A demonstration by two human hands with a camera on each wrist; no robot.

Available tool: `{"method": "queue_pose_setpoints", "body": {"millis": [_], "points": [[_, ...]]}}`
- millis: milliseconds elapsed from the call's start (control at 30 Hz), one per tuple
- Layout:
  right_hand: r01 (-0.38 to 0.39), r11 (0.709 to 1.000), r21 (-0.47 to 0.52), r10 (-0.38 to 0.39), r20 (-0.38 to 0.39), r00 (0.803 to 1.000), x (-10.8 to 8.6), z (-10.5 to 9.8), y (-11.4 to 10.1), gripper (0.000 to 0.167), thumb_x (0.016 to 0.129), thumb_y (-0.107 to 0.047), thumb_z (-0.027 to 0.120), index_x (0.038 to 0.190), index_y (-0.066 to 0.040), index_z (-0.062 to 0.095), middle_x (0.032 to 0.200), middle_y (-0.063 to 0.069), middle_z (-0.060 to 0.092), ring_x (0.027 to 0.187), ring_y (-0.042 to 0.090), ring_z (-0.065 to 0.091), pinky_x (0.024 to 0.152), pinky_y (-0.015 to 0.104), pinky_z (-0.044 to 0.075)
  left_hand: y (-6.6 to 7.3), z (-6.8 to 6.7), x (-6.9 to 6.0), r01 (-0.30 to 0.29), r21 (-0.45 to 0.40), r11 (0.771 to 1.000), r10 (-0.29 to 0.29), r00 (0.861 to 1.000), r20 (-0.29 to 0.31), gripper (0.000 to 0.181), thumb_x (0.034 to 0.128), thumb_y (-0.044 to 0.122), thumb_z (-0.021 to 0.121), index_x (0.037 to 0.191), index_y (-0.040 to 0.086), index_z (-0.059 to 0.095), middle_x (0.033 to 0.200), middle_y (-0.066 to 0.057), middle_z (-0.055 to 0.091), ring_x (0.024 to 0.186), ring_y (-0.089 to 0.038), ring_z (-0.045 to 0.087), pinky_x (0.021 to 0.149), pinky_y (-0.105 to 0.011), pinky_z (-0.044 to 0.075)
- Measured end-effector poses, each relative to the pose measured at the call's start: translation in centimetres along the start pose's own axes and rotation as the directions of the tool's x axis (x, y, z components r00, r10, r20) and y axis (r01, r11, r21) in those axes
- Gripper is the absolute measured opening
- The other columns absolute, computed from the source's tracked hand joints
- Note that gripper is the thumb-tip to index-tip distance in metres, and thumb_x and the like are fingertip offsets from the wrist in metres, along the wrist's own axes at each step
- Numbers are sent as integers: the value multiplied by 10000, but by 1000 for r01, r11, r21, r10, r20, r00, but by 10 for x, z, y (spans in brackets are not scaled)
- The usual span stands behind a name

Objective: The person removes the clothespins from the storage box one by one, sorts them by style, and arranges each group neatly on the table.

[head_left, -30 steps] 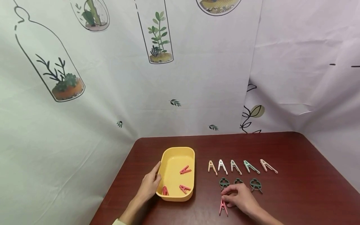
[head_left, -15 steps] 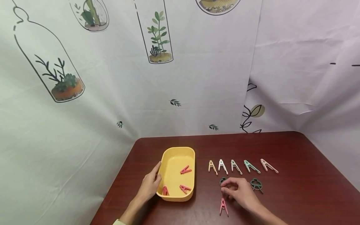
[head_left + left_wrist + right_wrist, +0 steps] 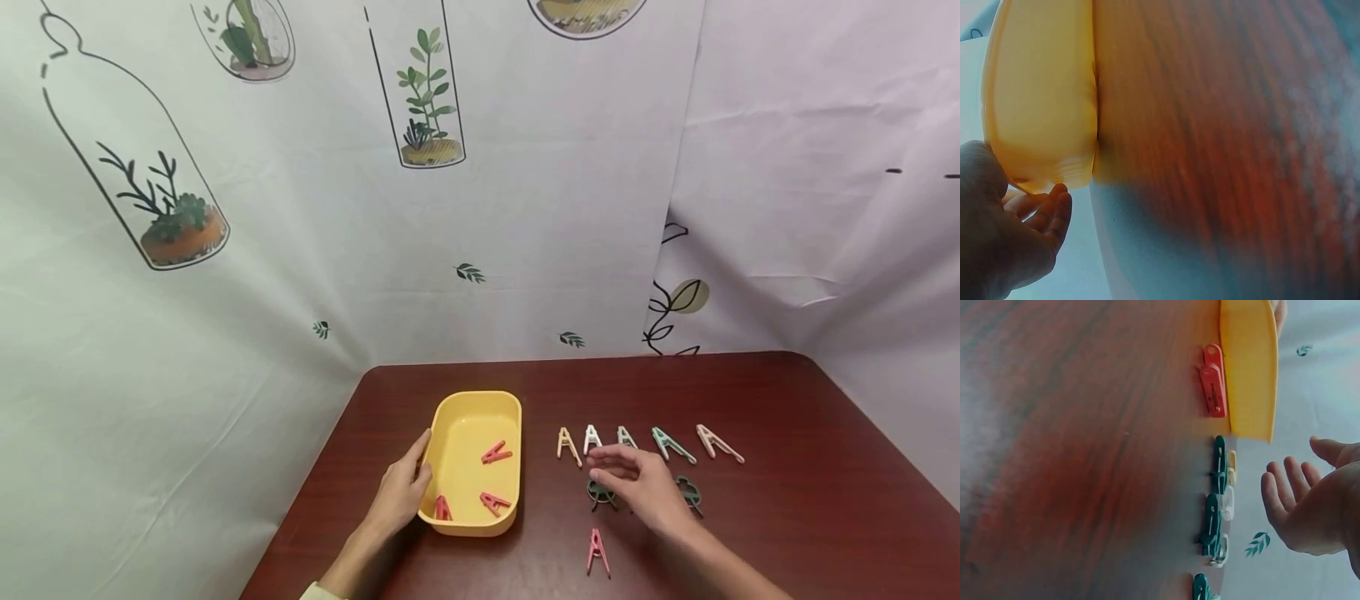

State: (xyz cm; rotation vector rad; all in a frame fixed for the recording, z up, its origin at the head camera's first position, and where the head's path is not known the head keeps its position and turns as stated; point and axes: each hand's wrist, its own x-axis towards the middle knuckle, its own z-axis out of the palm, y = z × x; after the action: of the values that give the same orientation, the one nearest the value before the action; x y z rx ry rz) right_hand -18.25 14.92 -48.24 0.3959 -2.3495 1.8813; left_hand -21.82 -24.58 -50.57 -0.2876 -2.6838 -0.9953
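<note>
My left hand (image 3: 401, 493) grips the left rim of a yellow plastic tray (image 3: 482, 529), thumb at the rim and fingers against the outer wall in the left wrist view. Inside lie three red clothespins (image 3: 494, 503). My right hand (image 3: 643, 487) hovers with loosely bent fingers, holding nothing, over dark green round-headed clips (image 3: 601, 492); it partly hides them in the head view. Nearer the front lies a single pinkish-red clothespin (image 3: 597, 552), legs apart. The right wrist view shows that clothespin (image 3: 1212, 387) and the green clips (image 3: 1211, 525) in line, apart from the hand.
Behind the green clips runs a row of clothespins: a yellow one (image 3: 567, 446), a white one (image 3: 591, 438), a pale one partly hidden, a mint green one (image 3: 672, 445) and a light pink one (image 3: 720, 443). Printed cloth (image 3: 480, 217) hangs behind the dark red table (image 3: 795, 517).
My right hand has let go of the pinkish-red clothespin, which stays on the table, and has lifted up and away toward the back row. The left hand and tray stay put.
</note>
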Motion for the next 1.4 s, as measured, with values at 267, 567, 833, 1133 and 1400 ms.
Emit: {"method": "queue_pose_setpoints", "body": {"millis": [267, 567, 833, 1133, 1400], "points": [[-10, 999, 52, 10, 2, 1000, 8, 6, -3, 346, 952, -59, 782, 1276, 46, 719, 1214, 219, 745, 1039, 198, 752, 875, 244, 571, 0, -1, 0, 1, 2, 1000, -1, 1000, -3, 566, 1020, -2, 589, 1578, 48, 505, 1427, -192, 648, 979, -216, 632, 852, -418, 543], [27, 998, 55, -29, 25, 999, 21, 19, -4, 399, 933, -66, 805, 1298, 58, 702, 1275, 247, 715, 1170, 343, 703, 940, 258, 553, -1, 1, -2, -9, 6, 1000, 9, 1000, -12, 555, 1013, -8, 594, 1561, 23, 518, 1422, -194, 652, 996, -212, 647, 875, -446, 550], [19, 998, 56, -21, 37, 999, 33, 30, -8, 416, 944, -81, 800, 1332, 22, 690, 1302, 174, 723, 1253, 427, 646, 996, 300, 538, 0, 0, 0, 4, 5, 1000, -4, 1000, 1, 565, 1016, -2, 588, 1573, 27, 502, 1447, -191, 634, 1016, -223, 640, 883, -444, 546], [62, 996, 72, -67, 73, 995, 46, 45, -4, 448, 936, -100, 814, 1354, -7, 682, 1296, 135, 733, 1297, 430, 617, 1098, 530, 460, 2, 0, 0, 1, 7, 1000, -1, 1000, 0, 565, 1016, 1, 585, 1574, 38, 505, 1423, -194, 650, 978, -222, 632, 848, -419, 545], [62, 993, 103, -75, 122, 990, 63, 57, -1, 482, 934, -61, 808, 1387, 3, 657, 1350, 215, 694, 1303, 397, 627, 1093, 545, 464, 2, 0, 0, 10, 0, 1000, -10, 1000, 4, 564, 1018, 0, 582, 1575, 34, 502, 1418, -204, 650, 972, -221, 628, 836, -408, 545]]}}
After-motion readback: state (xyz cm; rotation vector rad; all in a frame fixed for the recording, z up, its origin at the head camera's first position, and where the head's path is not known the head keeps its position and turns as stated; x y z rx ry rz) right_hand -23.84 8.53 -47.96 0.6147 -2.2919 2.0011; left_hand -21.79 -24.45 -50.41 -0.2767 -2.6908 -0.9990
